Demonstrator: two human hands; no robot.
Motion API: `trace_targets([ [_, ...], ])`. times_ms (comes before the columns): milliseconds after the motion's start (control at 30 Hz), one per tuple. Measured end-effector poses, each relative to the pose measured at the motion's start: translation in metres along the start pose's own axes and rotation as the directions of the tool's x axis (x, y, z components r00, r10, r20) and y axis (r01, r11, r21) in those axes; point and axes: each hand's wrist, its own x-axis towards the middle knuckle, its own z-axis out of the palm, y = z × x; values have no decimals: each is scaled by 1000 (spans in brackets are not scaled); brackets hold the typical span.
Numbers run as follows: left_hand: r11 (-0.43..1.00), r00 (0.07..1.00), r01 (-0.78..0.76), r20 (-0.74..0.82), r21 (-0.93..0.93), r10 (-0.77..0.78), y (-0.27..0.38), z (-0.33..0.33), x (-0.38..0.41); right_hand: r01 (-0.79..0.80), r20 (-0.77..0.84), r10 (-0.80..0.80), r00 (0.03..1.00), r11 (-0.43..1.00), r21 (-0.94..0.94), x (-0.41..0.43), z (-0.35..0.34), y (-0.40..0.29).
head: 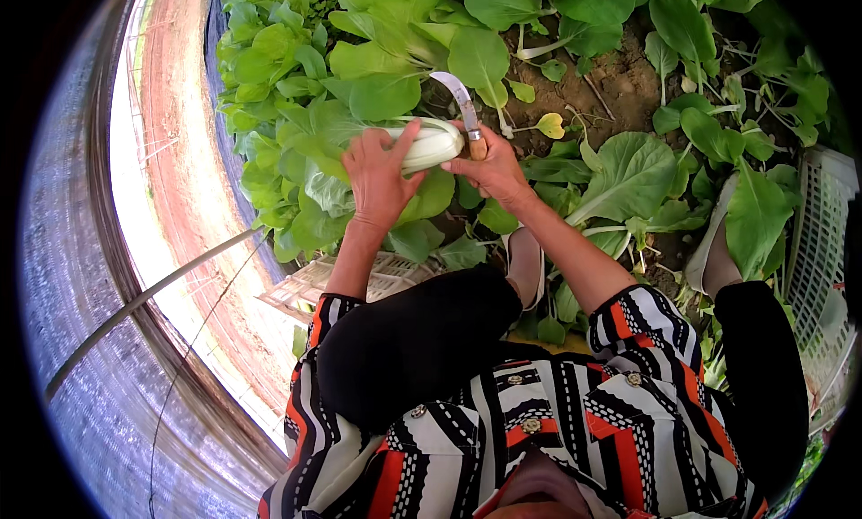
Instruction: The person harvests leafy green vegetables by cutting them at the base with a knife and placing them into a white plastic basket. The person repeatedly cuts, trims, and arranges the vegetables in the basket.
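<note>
My left hand (382, 175) is wrapped around the pale stalks of a head of bok choy (431, 145), whose green leaves point left among the growing plants. At the cut base of that head, my right hand (491, 165) grips the wooden handle of a small curved knife (465, 105). Its hooked steel blade points up and left, away from the stalks, and bears some dirt. The thumb of my right hand lies near the stalk base. Part of the handle is hidden in my palm.
Leafy greens (276, 61) grow thickly at the upper left. Loose leaves (626, 175) lie on brown soil (623, 81) to the right. A white plastic crate (818, 229) stands at the far right, another (310, 286) beside my left knee. A thin pole (161, 297) crosses the left side.
</note>
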Motion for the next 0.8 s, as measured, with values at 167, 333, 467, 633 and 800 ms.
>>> trace_targets([
  [167, 962, 988, -58, 124, -268, 95, -14, -38, 22, 136, 7, -135, 991, 987, -84, -20, 30, -35],
  [333, 710, 949, 104, 283, -696, 139, -14, -81, 40, 317, 144, -284, 948, 880, -353, -29, 25, -89],
  [467, 627, 874, 291, 467, -723, 132, -10, -140, 59, 382, 209, -326, 922, 854, -353, -43, 30, -135],
  [633, 471, 681, 555, 699, -686, 217, 2, -154, 73, 459, 168, -458, 873, 655, -601, -58, 19, -155],
  [800, 436, 469, 695, 821, -571, 326, 8, -128, 66, 718, 378, -699, 607, 278, -638, -55, -6, -120],
])
